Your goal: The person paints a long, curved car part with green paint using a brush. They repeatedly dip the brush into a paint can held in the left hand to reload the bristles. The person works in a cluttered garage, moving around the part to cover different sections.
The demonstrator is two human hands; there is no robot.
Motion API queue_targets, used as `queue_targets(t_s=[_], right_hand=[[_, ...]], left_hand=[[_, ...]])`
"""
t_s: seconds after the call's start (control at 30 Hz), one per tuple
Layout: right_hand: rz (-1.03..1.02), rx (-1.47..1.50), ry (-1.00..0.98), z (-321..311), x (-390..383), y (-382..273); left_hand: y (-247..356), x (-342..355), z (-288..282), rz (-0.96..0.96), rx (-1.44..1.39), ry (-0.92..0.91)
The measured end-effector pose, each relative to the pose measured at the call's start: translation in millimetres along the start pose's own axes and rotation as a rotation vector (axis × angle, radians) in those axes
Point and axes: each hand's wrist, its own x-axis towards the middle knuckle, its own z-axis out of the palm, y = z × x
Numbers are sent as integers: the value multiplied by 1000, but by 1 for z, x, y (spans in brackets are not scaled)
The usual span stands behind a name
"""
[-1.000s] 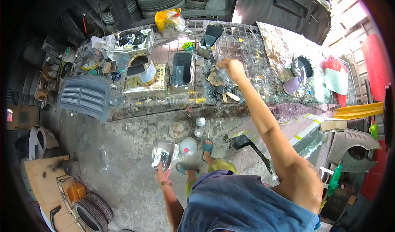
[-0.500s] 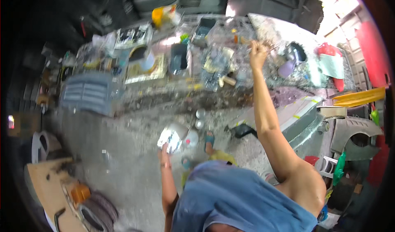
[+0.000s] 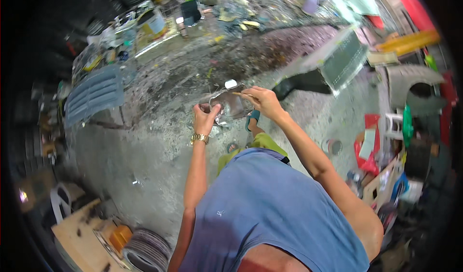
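In front of my body my left hand (image 3: pixel 206 119) pinches the near left edge of a shiny, partly see-through piece (image 3: pixel 231 105). Its exact kind is hard to make out. My right hand (image 3: pixel 263 101) is closed at the piece's right side, with a thin brown stick (image 3: pixel 239 94) between its fingers. The stick's tip lies over the piece; whether it touches cannot be told. Just beyond the piece is a small white round thing (image 3: pixel 231 84).
A cluttered bench (image 3: pixel 193 45) runs across the far side. A vented grey panel (image 3: pixel 95 94) leans at left, a grey-green panel (image 3: pixel 341 62) at right. A tin (image 3: pixel 332 146) stands on the floor at right; tyres (image 3: pixel 147 250) lie near left.
My right hand has drawn back from the bench to the shiny piece, bringing the thin stick. My left hand has raised the piece forward. The view has tilted down toward my body.
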Motion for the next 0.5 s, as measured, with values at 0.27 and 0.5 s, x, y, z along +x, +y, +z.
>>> queue_targets(t_s=[0.27,0.5], right_hand=[[192,-242,70,-14,-121,-10],[600,60,346,-79,-217,-13]], left_hand=[[10,-63,48,78,88,-293],[37,-127,132,107,230,-522]])
